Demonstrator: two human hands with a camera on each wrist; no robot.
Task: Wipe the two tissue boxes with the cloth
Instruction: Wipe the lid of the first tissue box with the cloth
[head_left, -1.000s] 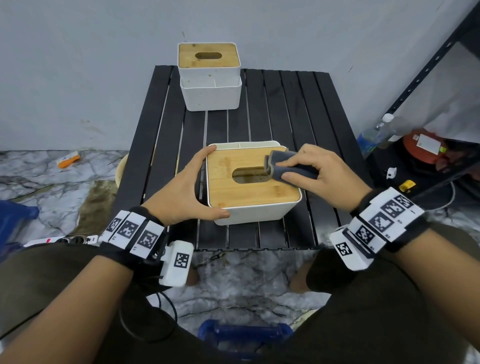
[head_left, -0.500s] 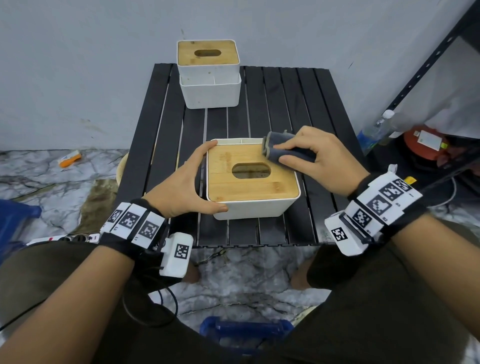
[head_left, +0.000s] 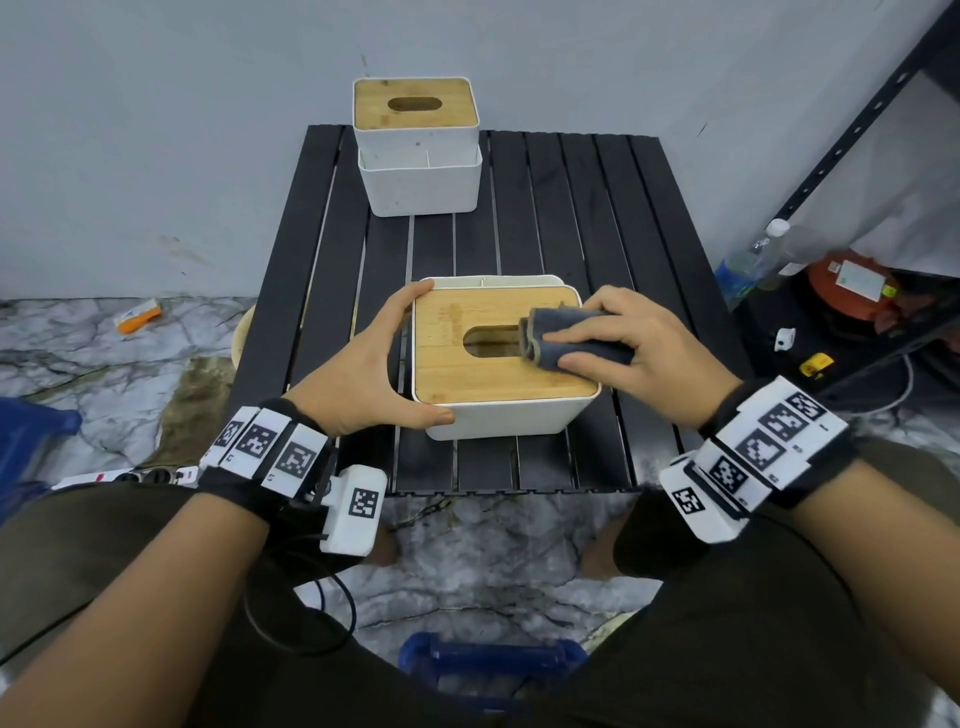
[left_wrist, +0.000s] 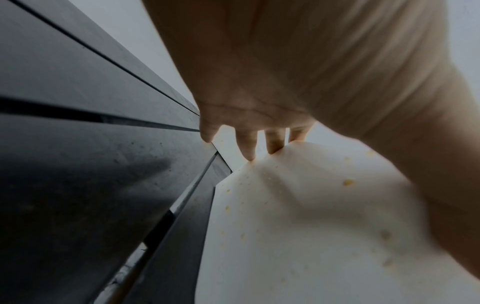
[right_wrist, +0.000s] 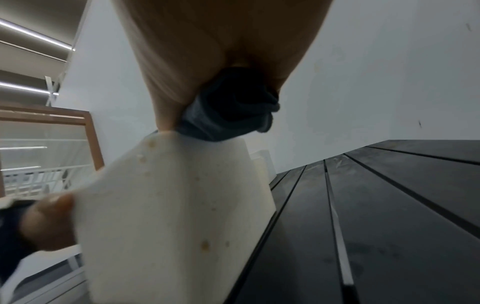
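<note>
Now near tissue box (head_left: 498, 415) clasped by left hand (head_left: 363, 374); right hand (head_left: 644, 353) gripping cloth (head_left: 566, 340) atop its lid

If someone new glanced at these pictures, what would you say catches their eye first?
Probably the near tissue box on the black slatted table, with the right hand pressing a folded dark cloth onto its wooden lid beside the slot. The left hand grips the box's left side. A second tissue box stands at the table's far edge, by the wall.
</note>
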